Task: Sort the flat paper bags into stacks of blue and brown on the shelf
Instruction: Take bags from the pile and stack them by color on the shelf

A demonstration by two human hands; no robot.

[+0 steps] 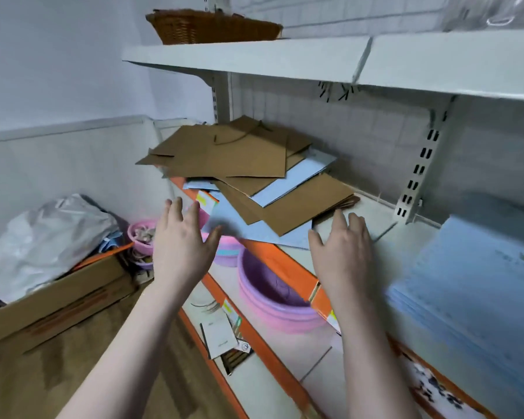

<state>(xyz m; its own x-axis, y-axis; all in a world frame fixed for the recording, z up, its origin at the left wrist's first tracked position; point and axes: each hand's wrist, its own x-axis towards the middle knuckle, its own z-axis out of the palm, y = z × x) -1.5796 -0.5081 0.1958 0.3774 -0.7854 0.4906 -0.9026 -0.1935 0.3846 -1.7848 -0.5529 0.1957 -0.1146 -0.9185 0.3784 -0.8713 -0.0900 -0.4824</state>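
Bags (248,176) flat, blue and brown, jumbled.

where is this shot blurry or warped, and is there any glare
Head view: wide-angle bending curves the upper shelf and bracket upright; motion blur smears the blue stack at right and both hands, left hand, right hand; lighting soft, no strong glare.

The white shelf (384,213) with an orange front edge carries a loose pile of brown paper bags (236,158) mixed with blue paper bags (288,186) (overhanging the edge), and a neat blue stack (472,276) at right.
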